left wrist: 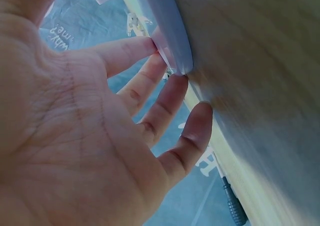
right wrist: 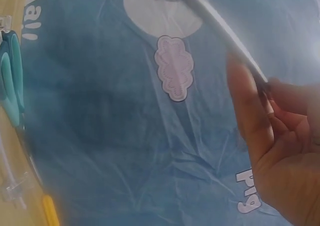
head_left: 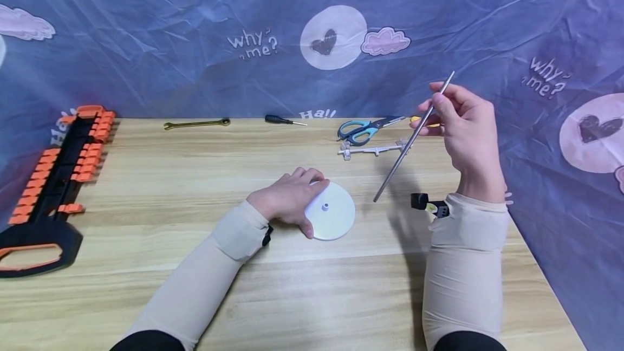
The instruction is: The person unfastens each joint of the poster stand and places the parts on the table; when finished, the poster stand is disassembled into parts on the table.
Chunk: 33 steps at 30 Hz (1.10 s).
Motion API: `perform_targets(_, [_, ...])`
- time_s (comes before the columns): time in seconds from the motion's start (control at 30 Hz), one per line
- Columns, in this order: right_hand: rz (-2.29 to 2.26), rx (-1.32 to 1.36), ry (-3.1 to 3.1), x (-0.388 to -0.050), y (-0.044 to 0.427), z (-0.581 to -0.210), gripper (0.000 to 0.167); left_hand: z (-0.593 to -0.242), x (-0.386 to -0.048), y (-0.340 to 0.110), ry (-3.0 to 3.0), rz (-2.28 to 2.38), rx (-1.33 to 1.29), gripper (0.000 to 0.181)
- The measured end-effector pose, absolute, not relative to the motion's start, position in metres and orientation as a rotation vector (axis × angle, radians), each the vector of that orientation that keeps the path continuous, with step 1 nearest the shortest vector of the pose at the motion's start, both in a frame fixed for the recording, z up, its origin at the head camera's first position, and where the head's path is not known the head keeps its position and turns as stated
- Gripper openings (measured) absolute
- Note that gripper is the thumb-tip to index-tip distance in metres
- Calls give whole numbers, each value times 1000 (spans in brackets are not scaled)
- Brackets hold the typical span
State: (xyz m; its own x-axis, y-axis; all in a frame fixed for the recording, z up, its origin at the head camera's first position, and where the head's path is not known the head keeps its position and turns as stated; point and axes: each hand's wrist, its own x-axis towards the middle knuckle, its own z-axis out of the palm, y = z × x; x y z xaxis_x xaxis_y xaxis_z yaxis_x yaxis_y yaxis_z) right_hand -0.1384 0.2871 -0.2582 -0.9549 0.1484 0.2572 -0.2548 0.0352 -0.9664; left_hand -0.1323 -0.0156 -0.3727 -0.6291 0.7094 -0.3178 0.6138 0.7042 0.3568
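Observation:
A round white disc with a short hollow peg at its centre lies flat on the table. My left hand holds it by the rim, thumb at the near edge and fingers at the far edge. In the left wrist view the fingertips touch the rim of the disc. Raised over the table at the right, my right hand pinches a thin metal rod between thumb and fingers. The rod slants, its lower end above the table to the right of the disc.
Behind the disc lie blue-handled scissors, a clear plastic piece with a white bar, a screwdriver and a wrench. A yellow item is partly hidden by the right hand. At the left stands a black-and-orange rack. A blue printed cloth hangs behind.

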Motion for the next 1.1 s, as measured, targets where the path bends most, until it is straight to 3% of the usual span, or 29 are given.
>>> perform_targets(1.1, [1890, -141, -2397, -172, 303, -304, 28, -372, -133, -16, 2465, 308, 1015, 125])
